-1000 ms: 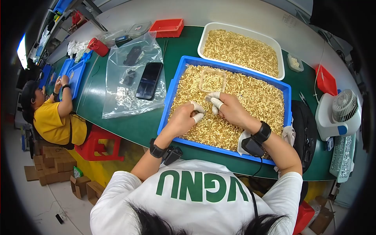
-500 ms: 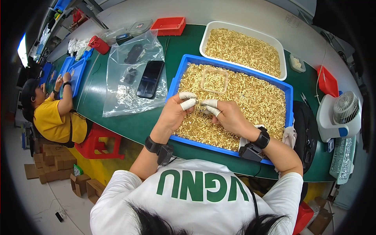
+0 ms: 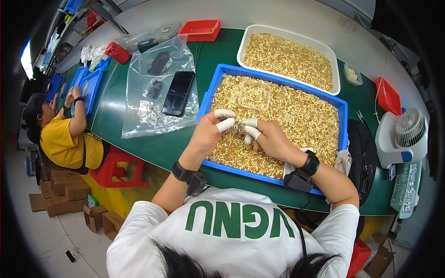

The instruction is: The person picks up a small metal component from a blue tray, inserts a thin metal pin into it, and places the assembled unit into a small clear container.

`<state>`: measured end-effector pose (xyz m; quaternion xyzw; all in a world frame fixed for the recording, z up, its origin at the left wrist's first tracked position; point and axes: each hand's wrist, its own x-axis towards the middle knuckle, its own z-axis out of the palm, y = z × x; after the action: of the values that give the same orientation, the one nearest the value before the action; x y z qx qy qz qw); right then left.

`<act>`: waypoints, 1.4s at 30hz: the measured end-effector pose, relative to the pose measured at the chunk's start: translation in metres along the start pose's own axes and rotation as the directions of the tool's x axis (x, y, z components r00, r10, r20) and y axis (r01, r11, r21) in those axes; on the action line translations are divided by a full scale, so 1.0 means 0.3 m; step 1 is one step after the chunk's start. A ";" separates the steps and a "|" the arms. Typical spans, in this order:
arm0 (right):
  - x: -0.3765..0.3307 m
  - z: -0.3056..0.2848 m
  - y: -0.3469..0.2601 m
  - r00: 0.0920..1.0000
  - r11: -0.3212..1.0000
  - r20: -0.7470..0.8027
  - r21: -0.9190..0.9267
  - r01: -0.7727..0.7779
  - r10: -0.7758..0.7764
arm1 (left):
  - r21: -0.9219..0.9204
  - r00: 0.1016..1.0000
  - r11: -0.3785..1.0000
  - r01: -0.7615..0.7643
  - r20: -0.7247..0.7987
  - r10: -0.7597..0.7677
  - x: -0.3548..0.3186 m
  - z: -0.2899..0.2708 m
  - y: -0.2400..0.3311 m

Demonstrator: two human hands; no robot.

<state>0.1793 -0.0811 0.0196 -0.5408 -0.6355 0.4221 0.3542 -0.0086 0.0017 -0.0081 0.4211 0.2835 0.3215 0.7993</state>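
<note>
Both my hands meet above a blue tray heaped with small brass-coloured metal pieces. White finger cots cover the thumb and forefinger of each. My left hand is closed in a pinch, its fingertips near those of the other hand. My right hand pinches too, thumb and forefinger together, the other fingers curled under. Something tiny sits between the fingertips, too small to name. A clear square container with brass pieces in it rests on the heap just beyond my hands.
Behind the blue tray stands a white tub of similar pieces. To the left lie a clear plastic bag and a black phone. A white fan and a black bag are on the right. A co-worker in yellow sits far left.
My fingertips have shifted slightly against each other, and the right fingers have dipped a little. Both hands keep their place over the blue tray.
</note>
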 end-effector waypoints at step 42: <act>0.019 -0.024 0.070 0.965 0.908 -0.093 -0.373 0.193 -0.243 | 0.360 0.993 0.933 -0.016 -0.103 0.057 -0.003 0.027 0.009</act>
<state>0.1930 -0.0733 0.0031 -0.5498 -0.7326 0.2179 0.3370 -0.0040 -0.0018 -0.0015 0.5462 0.3736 0.3025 0.6860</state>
